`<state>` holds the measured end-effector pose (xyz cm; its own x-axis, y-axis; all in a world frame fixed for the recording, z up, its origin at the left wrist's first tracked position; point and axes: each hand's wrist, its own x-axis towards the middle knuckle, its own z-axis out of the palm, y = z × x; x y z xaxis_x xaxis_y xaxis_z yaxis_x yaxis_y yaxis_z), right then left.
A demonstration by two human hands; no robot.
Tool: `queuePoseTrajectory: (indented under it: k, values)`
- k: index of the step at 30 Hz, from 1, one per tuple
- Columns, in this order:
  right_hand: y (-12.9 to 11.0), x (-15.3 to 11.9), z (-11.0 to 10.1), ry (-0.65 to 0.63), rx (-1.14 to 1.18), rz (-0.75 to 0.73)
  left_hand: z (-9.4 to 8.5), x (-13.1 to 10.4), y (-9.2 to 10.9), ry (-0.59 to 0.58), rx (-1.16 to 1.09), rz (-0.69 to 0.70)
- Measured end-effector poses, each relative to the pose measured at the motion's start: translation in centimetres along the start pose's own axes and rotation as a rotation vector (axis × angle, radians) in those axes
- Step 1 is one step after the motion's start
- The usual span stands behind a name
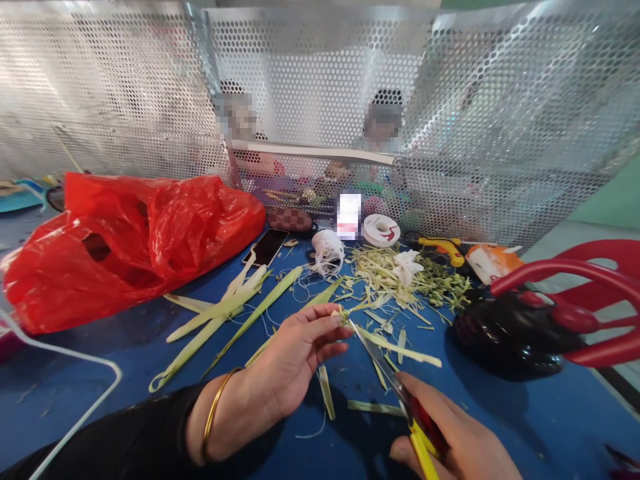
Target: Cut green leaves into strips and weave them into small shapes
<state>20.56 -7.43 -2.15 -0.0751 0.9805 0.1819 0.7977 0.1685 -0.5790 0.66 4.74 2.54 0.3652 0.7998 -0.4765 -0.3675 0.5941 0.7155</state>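
Observation:
My left hand (293, 357), with a gold bangle at the wrist, pinches a small pale green knot of plant strips (344, 316) near the middle of the view. My right hand (453, 427) is wrapped round scissors (423, 443) with yellow and dark red handles. Their blades point up and left, with the tips touching or very near the pinched piece. Long pale green husk strips (220, 313) lie to the left of my left hand. Short cut scraps (383, 273) are heaped beyond both hands on the blue table (320, 453).
A red plastic bag (145, 233) lies at the left, beside a phone (267, 248). White thread (328, 250), a white spool (381, 231) and a yellow-handled tool (443, 248) sit farther back. A black and red object (520, 333) stands right. Behind a perforated metal screen (315, 73) are two people.

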Motion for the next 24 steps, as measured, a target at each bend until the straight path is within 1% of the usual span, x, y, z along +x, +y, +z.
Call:
queuePoseTrajectory:
  k: [3, 7, 10, 13, 15, 18, 24]
  values:
    - [0.16, 0.02, 0.06, -0.014, 0.002, -0.017, -0.21, 0.13, -0.27, -0.020, 0.004, 0.012]
    - [0.25, 0.05, 0.15, -0.005, -0.007, -0.025, -0.35, 0.32, -0.46, -0.007, 0.053, 0.032]
    - [0.38, 0.02, 0.23, 0.003, -0.023, -0.039, -0.40, 0.37, -0.57, -0.027, 0.022, 0.035]
    - [0.57, -0.09, 0.28, -0.013, -0.024, -0.048, -0.42, 0.33, -0.70, -0.056, -0.028, 0.019]
    - [0.69, -0.17, 0.31, -0.018, -0.026, -0.055, -0.40, 0.28, -0.75, -0.043, -0.041, 0.002]
    - [0.84, -0.25, 0.38, -0.004, -0.046, -0.068, -0.34, 0.22, -0.75, -0.021, -0.042, -0.012]
    - [1.01, -0.18, 0.46, 0.030, -0.034, -0.072, -0.35, 0.26, -0.81, -0.038, -0.039, -0.024]
